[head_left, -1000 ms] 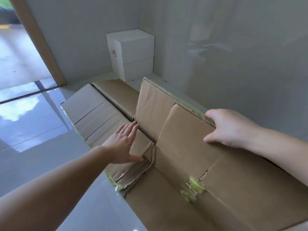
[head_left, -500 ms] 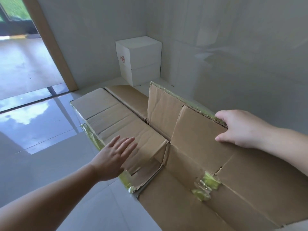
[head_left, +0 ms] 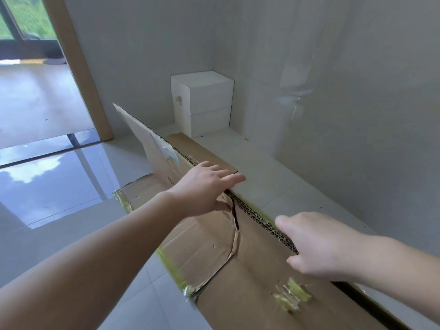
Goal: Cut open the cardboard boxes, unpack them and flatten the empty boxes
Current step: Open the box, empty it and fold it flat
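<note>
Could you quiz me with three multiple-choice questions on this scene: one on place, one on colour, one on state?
1. Where does the white box stand?
A. in the corner by the walls
B. on the cardboard
C. in the doorway

2. What colour is the tape on the cardboard?
A. red
B. yellow-green
C. blue

3. How is the left hand shaped?
A. a fist
B. pinching tape
C. fingers straight, over the cardboard's edge

Answers: 1 A, it sits where the two walls meet. 2 B, the torn strips look yellow-green. 3 C, the fingers stretch flat past the corrugated edge.
</note>
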`<state>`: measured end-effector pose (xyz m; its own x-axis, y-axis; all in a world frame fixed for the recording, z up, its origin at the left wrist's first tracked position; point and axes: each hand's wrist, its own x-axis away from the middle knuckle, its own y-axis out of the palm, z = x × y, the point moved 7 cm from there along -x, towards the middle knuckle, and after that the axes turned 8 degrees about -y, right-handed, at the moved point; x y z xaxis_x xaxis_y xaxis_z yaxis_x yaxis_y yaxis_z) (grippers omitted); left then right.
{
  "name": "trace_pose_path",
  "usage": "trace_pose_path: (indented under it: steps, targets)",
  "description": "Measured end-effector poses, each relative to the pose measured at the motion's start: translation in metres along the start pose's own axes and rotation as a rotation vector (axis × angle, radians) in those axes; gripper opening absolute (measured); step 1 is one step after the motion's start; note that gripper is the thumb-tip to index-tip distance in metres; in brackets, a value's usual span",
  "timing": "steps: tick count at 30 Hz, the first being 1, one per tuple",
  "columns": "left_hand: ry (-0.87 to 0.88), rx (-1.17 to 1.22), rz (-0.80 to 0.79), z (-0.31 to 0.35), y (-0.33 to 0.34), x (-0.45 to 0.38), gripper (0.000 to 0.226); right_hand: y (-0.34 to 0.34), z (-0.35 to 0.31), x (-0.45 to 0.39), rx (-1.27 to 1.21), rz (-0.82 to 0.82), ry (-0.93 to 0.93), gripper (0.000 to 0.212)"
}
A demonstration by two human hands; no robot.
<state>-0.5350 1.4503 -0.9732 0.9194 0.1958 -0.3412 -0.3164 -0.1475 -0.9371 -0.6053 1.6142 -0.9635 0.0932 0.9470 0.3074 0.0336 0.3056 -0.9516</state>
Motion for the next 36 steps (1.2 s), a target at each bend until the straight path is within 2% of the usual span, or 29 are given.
trace_pose_path:
  steps: [2,4,9,11,15,21,23,25,27,28,29,30,32,33,36]
  targets:
    - [0.037,0.028,0.055,0.001,-0.004,0.005,0.052,0.005,-0.007,-0.001,-0.008,-0.004,-0.030,0.026]
    - [0.060,0.061,0.116,0.000,-0.008,0.008,0.039,0.009,-0.009,-0.006,-0.045,0.002,-0.029,0.022]
    - [0.000,0.071,0.116,0.011,-0.012,-0.005,0.039,-0.007,-0.007,-0.040,-0.019,0.203,0.061,0.028]
    - [0.007,0.034,0.164,0.026,-0.013,-0.007,0.040,-0.012,-0.005,-0.050,0.023,0.279,0.088,0.028]
    - [-0.001,-0.005,0.220,0.051,-0.015,-0.008,0.042,-0.016,0.003,-0.054,0.139,0.330,0.032,0.032]
    - [-0.047,0.009,0.206,0.058,-0.020,-0.017,0.036,-0.024,0.012,-0.058,0.244,0.394,-0.090,0.012]
    - [-0.074,0.025,0.114,0.062,-0.014,-0.018,0.021,-0.021,0.015,-0.058,0.246,0.378,-0.131,0.015]
    - [-0.049,0.076,-0.058,0.061,-0.003,-0.014,0.010,-0.011,0.017,-0.056,0.257,0.331,-0.167,0.019]
    - [0.037,0.198,-0.275,0.053,-0.004,-0.012,0.025,0.003,0.013,-0.053,0.271,0.286,-0.224,0.023]
    - [0.041,0.309,-0.385,0.044,-0.009,-0.015,0.034,0.006,0.011,-0.052,0.286,0.272,-0.245,0.024]
    - [0.006,0.382,-0.431,0.029,-0.014,-0.023,0.040,0.006,0.011,-0.052,0.295,0.273,-0.248,0.024]
    - [-0.043,0.347,-0.415,0.010,-0.017,-0.034,0.042,0.005,0.013,-0.052,0.296,0.277,-0.242,0.023]
    - [-0.091,-0.020,-0.327,-0.026,-0.011,-0.055,0.045,0.005,0.016,-0.052,0.307,0.278,-0.232,0.023]
    - [-0.067,-0.197,-0.372,-0.035,0.003,-0.062,0.045,0.006,0.015,-0.051,0.310,0.278,-0.238,0.022]
    - [0.075,-0.504,-0.701,-0.047,0.061,-0.059,0.047,0.016,0.005,-0.045,0.321,0.248,-0.293,0.023]
